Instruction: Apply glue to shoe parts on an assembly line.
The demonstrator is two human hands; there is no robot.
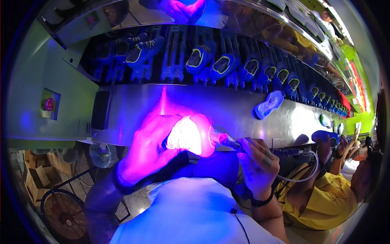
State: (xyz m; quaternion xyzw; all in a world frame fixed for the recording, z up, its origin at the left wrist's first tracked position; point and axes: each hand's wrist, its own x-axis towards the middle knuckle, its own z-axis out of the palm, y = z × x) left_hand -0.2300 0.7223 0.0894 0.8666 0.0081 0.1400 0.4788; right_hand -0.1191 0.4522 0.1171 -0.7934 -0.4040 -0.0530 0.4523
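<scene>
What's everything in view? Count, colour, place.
Held shoe: one, pink with white glare, centre
Brush: one, dark, held shoe's right side
Metal ledge: one, silver, across centre
Row shoes: many, blue with yellow-green collars, behind metal ledge
Sole-shaped piece: one, pale blue, on metal ledge
Panel: one, pale green, left
Button: one, red, on panel
Fan: one, dark, lower left
Cardboard boxes: several, brown, lower left
Co-worker: nearest one, yellow top, right
Left grip: one, pink-lit, around held shoe
Right grip: one, purple-lit, around brush

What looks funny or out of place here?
A bluish sole lies slantwise on the metal counter, outside the row of shoes. The piece in the left hand glows pinkish white, but that looks like coloured light, not damage.
</scene>
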